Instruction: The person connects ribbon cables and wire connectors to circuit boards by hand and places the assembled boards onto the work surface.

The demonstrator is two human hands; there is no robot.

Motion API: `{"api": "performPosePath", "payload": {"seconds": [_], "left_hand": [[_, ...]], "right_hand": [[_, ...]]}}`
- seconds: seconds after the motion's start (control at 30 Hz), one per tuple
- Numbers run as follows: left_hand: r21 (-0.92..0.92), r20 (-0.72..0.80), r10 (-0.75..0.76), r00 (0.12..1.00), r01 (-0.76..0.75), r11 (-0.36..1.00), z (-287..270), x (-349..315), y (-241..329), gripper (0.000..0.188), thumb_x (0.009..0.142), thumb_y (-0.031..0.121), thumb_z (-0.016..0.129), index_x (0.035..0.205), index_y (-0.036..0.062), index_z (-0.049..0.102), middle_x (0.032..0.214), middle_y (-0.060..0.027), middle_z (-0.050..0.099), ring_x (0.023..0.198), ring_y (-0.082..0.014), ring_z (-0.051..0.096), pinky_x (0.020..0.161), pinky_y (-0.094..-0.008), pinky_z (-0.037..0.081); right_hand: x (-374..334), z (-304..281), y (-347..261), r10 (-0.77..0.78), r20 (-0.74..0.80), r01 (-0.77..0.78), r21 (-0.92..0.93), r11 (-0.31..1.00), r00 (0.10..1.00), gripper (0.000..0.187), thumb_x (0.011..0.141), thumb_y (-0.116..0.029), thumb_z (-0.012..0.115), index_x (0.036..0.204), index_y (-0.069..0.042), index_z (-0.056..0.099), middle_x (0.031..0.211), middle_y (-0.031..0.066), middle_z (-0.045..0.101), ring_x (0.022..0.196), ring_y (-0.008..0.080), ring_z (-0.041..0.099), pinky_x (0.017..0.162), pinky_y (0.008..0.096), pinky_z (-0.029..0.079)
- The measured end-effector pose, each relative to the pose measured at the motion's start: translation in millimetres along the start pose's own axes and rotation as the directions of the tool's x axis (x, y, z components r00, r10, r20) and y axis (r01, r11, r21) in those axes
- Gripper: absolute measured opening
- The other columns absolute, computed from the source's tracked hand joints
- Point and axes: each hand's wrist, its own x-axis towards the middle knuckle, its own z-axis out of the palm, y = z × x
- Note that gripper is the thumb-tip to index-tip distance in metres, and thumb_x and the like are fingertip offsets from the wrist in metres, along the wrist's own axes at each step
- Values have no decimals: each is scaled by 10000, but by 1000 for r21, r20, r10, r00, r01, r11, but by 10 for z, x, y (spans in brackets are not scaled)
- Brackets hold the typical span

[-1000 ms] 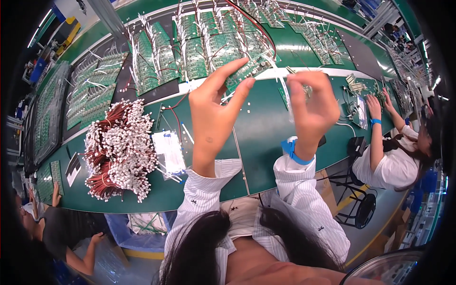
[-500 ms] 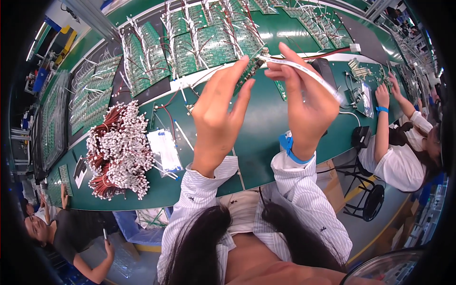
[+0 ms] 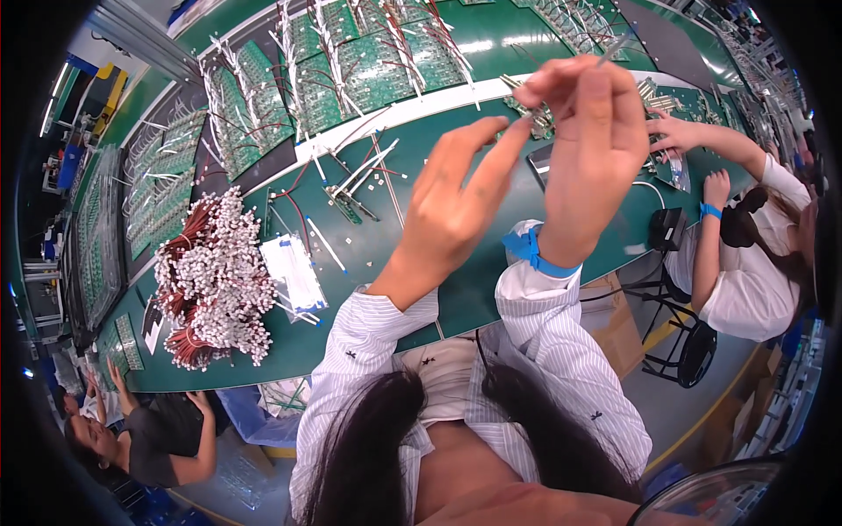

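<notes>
My left hand (image 3: 460, 197) is raised over the green table with its thumb and forefinger stretched toward my right hand. Its fingers are apart, and I make out nothing in them. My right hand (image 3: 596, 145), with a blue band at the wrist, is closed in a pinch. A thin greyish strip (image 3: 617, 48) sticks up from its fingertips, too blurred to name. Just behind the fingertips lies a pile of small circuit boards (image 3: 524, 95). Left of my left hand, narrow circuit boards with white cables (image 3: 360, 184) lie on the table among small white bits.
A big heap of red-brown wires with white connectors (image 3: 215, 280) and a white packet (image 3: 294, 273) lie at left. Wired circuit board panels (image 3: 324, 70) line the far side. At right, a co-worker's hand (image 3: 675, 133) reaches over the table near a black box (image 3: 668, 230).
Both hands have moved right, and the small circuit board with the white flat cable is no longer between them. The co-worker's hand at right has reached closer to mine.
</notes>
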Motion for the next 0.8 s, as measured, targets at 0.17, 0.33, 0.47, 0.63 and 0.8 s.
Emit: {"api": "performPosePath", "payload": {"seconds": [0.17,0.33,0.47,0.63,0.8], "left_hand": [[-324,142,-133,981,174,930,137,41,25,371,756,36,551,1124,19,505,1006,-125,546,799,-282,565,692,-358,459],[-157,615,-330,716,521,839,619,-365,-514,371,780,-30,467,1139,58,490,1130,-129,522,999,-285,521,833,-369,416],[95,544,-98,833,55,994,1048,-673,-803,390,739,-34,498,1109,86,513,1150,-110,515,1113,-276,452,907,-385,367],[40,686,19,728,-63,997,1164,-550,-950,278,706,2,555,978,56,535,989,-108,548,998,-262,495,844,-368,379],[-42,636,-279,720,394,918,1124,-575,-1074,95,760,29,556,835,6,502,758,-98,505,665,-195,512,603,-321,414]], "right_hand": [[115,-403,-76,126,-20,-123,121,985,992,174,889,-136,472,877,20,550,655,55,545,519,58,439,463,187,336],[127,-508,-164,156,-37,-159,-109,981,987,154,859,-127,526,846,16,582,584,1,503,481,18,363,420,170,248],[143,-585,-193,193,-46,-198,-154,968,980,155,846,-117,541,813,24,598,569,-33,476,484,13,351,426,175,239],[160,-790,-242,165,-119,-185,-179,966,979,179,853,-142,536,817,23,596,571,-42,461,500,8,354,435,167,239],[237,-843,-71,153,-222,-195,-184,963,963,97,797,-77,598,823,9,561,596,-43,449,516,2,335,441,159,224]]}}
